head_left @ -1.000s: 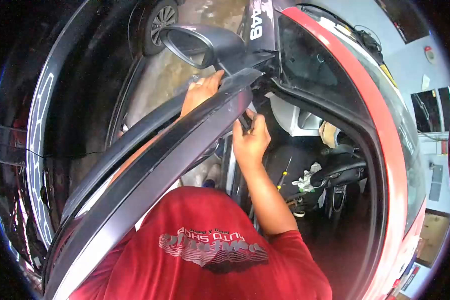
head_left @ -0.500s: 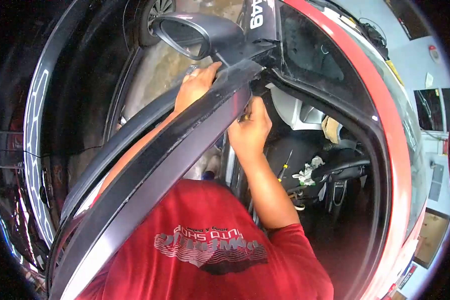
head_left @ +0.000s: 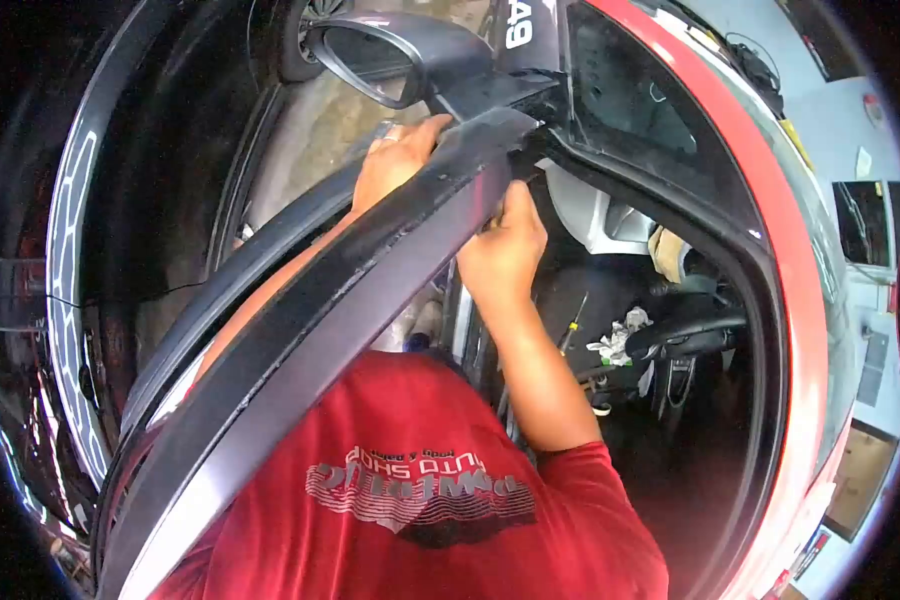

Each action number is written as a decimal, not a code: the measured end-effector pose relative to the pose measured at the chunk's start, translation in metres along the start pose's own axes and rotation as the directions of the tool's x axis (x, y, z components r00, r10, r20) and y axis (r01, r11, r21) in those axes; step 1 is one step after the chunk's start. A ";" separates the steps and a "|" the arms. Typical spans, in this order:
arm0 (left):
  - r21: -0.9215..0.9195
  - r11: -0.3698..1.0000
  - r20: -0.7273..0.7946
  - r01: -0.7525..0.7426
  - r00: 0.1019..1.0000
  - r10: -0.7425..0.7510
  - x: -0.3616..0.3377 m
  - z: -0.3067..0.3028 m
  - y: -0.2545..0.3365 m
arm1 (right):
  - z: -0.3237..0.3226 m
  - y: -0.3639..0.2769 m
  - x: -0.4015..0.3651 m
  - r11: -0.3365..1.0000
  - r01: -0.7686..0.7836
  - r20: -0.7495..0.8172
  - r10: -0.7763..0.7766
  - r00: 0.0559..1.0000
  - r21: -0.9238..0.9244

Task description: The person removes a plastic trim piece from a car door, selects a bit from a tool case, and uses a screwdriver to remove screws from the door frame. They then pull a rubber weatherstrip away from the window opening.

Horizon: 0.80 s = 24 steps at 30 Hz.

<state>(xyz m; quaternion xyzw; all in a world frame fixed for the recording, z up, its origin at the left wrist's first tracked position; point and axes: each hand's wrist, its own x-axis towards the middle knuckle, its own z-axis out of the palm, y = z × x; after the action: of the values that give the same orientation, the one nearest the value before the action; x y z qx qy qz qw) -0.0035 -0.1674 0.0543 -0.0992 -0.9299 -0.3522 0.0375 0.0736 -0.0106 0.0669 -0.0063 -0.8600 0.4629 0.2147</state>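
Note:
My left hand (head_left: 398, 165) reaches through the window opening to the outer side of the car door, just under the side mirror (head_left: 370, 62). Its fingers are bent, with the tips out of sight. On the cabin side, my right hand (head_left: 505, 250) is closed with the thumb up, close against the front end of the door's window frame (head_left: 370, 285). Whatever its fingers hold is hidden behind the hand. The black and grey frame runs diagonally between my two forearms.
A screwdriver (head_left: 573, 325) and crumpled paper (head_left: 622, 337) lie inside the car. The red roof pillar (head_left: 795, 270) curves along the right. Another dark vehicle (head_left: 160, 150) stands at left, close to the door.
The view has shifted slightly. Both hands stay in nearly the same places. A small yellowish spot at my right hand's fingers no longer shows.

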 end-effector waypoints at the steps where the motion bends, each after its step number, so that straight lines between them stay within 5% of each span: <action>1: -0.026 0.999 -0.035 -0.046 0.998 0.045 -0.001 0.003 -0.003 | 0.000 0.001 -0.004 1.000 -0.021 0.005 0.021 1.000 0.001; 11: -0.049 0.988 -0.122 -0.145 0.983 0.139 -0.001 0.011 -0.012 | 0.002 0.006 0.015 0.987 -0.111 0.011 0.111 0.994 0.114; 15: -0.019 0.983 -0.147 -0.181 0.973 0.176 -0.001 0.012 -0.010 | 0.008 0.008 0.021 0.991 -0.034 0.029 0.031 0.999 0.126; 24: -0.036 0.999 -0.060 -0.010 0.998 0.008 0.002 0.002 -0.002 | 0.025 0.006 0.023 0.985 0.068 -0.080 -0.056 0.995 0.156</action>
<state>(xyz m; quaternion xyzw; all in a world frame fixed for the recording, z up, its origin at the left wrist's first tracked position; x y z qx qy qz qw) -0.0060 -0.1666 0.0520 -0.0934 -0.9215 -0.3714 0.0650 0.0426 -0.0221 0.0589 0.0201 -0.8116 0.5221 0.2614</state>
